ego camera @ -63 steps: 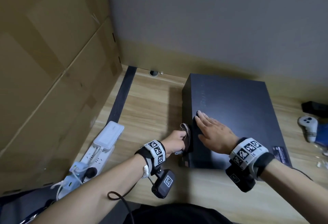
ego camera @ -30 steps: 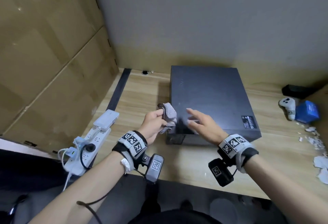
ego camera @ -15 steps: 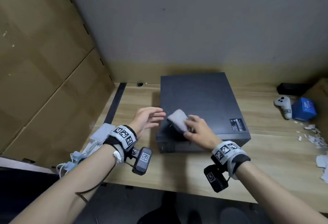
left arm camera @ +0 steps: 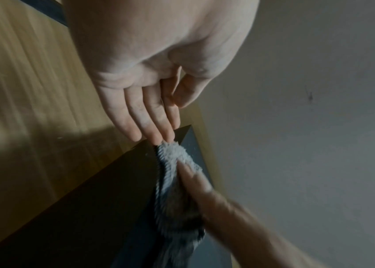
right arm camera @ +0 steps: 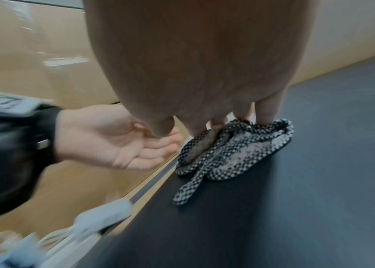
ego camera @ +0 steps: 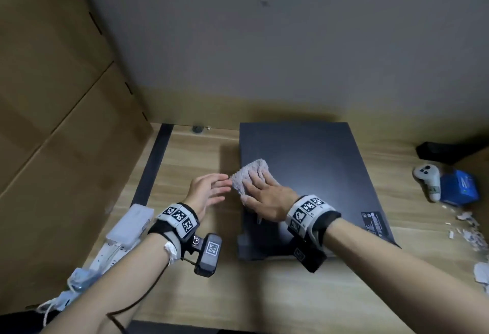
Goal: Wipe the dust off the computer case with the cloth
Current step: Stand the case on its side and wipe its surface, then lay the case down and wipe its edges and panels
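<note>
The black computer case (ego camera: 317,169) lies flat on the wooden desk (ego camera: 264,294). A grey-white checked cloth (ego camera: 250,172) sits bunched on the case's top near its left edge. My right hand (ego camera: 264,196) lies on the cloth with fingers spread and presses it against the case; the right wrist view shows the fingertips (right arm camera: 266,116) pushing down into the cloth (right arm camera: 234,150). My left hand (ego camera: 211,190) hovers open beside the case's left edge, holding nothing. In the left wrist view its straight fingers (left arm camera: 145,116) reach to the corner of the cloth (left arm camera: 177,152).
A white power strip with an adapter (ego camera: 129,225) lies at the desk's left front. Cardboard panels (ego camera: 53,122) wall off the left, and a grey wall stands behind. To the right are a white controller (ego camera: 428,177), a blue box (ego camera: 459,188) and paper scraps (ego camera: 471,227).
The cloth went from my left hand to my right. The right hand now presses it flat on the case top; the left hand has let go and stays open by the left edge.
</note>
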A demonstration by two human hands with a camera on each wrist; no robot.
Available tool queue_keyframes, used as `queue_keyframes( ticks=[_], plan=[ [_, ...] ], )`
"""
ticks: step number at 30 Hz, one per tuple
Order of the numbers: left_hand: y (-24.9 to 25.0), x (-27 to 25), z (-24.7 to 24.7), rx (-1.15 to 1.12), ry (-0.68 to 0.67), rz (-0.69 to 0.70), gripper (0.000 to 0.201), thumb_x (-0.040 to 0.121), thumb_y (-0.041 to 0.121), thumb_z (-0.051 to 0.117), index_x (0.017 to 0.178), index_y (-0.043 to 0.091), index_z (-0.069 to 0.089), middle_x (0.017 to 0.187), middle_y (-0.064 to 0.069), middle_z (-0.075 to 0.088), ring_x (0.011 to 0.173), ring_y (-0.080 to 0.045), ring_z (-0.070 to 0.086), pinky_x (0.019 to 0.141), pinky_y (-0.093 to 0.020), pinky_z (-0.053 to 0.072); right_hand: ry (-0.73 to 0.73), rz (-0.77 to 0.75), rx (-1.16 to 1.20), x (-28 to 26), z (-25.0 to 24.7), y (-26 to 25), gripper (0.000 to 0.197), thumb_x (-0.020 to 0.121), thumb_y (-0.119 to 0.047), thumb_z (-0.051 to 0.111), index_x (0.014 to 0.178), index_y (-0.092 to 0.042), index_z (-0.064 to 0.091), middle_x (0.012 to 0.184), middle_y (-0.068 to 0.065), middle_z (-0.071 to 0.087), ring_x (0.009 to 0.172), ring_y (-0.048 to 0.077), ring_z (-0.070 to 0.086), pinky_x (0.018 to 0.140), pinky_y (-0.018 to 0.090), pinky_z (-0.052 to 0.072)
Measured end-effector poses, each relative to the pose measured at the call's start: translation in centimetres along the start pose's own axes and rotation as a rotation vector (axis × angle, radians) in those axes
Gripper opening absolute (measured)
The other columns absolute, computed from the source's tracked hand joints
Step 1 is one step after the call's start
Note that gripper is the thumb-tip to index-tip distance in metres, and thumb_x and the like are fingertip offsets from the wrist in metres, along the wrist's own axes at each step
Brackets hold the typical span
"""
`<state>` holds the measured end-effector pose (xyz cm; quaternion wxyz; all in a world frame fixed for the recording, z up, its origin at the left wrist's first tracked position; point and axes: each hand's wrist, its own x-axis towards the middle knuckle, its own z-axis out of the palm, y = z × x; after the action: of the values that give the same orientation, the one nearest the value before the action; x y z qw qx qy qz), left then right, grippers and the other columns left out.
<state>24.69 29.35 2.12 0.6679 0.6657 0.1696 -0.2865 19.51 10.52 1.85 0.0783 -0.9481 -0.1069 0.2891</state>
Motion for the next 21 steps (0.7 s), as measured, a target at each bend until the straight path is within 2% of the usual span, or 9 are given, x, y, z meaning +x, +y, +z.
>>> queue_keyframes(
  ticks=[3,5,6,9,13,15,17,19,21],
  plan=[
    [1.2,2.1,-0.1,0.011,0.004,-0.002,0.026,0.098,0.018,0.044,0.104,0.008,0.068,0.098,-0.011,0.075,0.088,-0.021,0.071,0.076,-0.033,0.053,-0.049,-0.03,-0.126,5.7,-4.1,2.7,0.063,0.102,-0.045,0.006,0.157,-0.016,0.012,0.165,0.01,-0.006,0.15,0.034,-0.017,0.121,0.053,-0.005],
    [1.7,3.2,-0.1,0.013,0.009,0.0,0.027,0.098,0.016,0.042,0.099,0.009,0.068,0.096,-0.011,0.074,0.085,-0.021,0.07,0.073,-0.031,0.052,-0.023,0.013,-0.13,8.8,-6.4,4.2,0.057,0.105,-0.039,0.014,0.156,-0.014,0.015,0.165,0.014,-0.001,0.15,0.037,-0.012,0.121,0.056,-0.003],
    [1.9,3.6,-0.1,0.016,0.008,-0.001,0.028,0.099,0.015,0.041,0.098,0.01,0.068,0.096,-0.011,0.074,0.084,-0.02,0.07,0.071,-0.03,0.051,-0.006,0.039,-0.143,10.0,-7.3,4.9,0.056,0.105,-0.039,0.018,0.156,-0.015,0.014,0.164,0.015,-0.001,0.15,0.038,-0.01,0.121,0.056,-0.001],
    [2.3,4.3,0.2,0.029,0.0,-0.002,0.029,0.099,0.014,0.039,0.098,0.01,0.067,0.096,-0.011,0.074,0.084,-0.02,0.069,0.07,-0.03,0.051,0.023,0.167,0.031,11.5,-8.9,5.6,0.062,0.103,-0.048,0.018,0.157,-0.02,0.009,0.166,0.009,-0.006,0.151,0.036,-0.012,0.123,0.052,0.002],
    [2.6,4.5,1.2,0.086,0.001,0.01,0.026,0.098,0.012,0.04,0.099,0.012,0.066,0.104,-0.011,0.071,0.088,-0.022,0.067,0.069,-0.031,0.05,0.056,0.161,0.029,9.0,-8.6,4.5,0.062,0.104,-0.047,0.021,0.158,-0.019,0.006,0.166,0.004,-0.006,0.151,0.03,-0.012,0.122,0.045,0.001],
    [2.4,4.1,2.1,0.125,0.006,0.017,0.024,0.098,0.009,0.041,0.106,0.011,0.063,0.109,-0.011,0.067,0.095,-0.024,0.064,0.068,-0.031,0.051,0.075,0.14,0.021,7.1,-7.2,3.8,0.062,0.104,-0.047,0.022,0.158,-0.019,0.007,0.166,0.001,-0.005,0.152,0.026,-0.012,0.122,0.042,0.002],
    [1.8,3.4,3.0,0.154,0.014,0.011,0.025,0.097,0.008,0.042,0.114,0.011,0.059,0.11,-0.01,0.062,0.098,-0.023,0.061,0.066,-0.031,0.05,0.09,0.091,0.018,5.1,-5.1,3.1,0.062,0.104,-0.047,0.024,0.158,-0.021,0.009,0.166,0.001,-0.002,0.152,0.026,-0.008,0.124,0.045,0.006],
    [0.8,2.6,3.6,0.163,0.044,0.011,0.025,0.095,0.007,0.045,0.116,0.012,0.057,0.107,-0.008,0.06,0.099,-0.021,0.058,0.066,-0.031,0.05,0.128,-0.019,-0.006,2.6,-2.9,2.2,0.059,0.103,-0.045,0.027,0.156,-0.02,0.018,0.165,0.004,0.008,0.151,0.03,0.002,0.123,0.045,0.012],
    [-0.2,1.4,3.9,0.166,0.085,0.03,0.025,0.093,0.007,0.048,0.114,0.012,0.059,0.108,-0.008,0.06,0.104,-0.022,0.056,0.077,-0.035,0.051,0.195,-0.131,0.009,-0.8,-0.7,1.0,0.054,0.102,-0.041,0.034,0.15,-0.017,0.034,0.158,0.008,0.026,0.145,0.034,0.02,0.119,0.046,0.022]
  ],
)
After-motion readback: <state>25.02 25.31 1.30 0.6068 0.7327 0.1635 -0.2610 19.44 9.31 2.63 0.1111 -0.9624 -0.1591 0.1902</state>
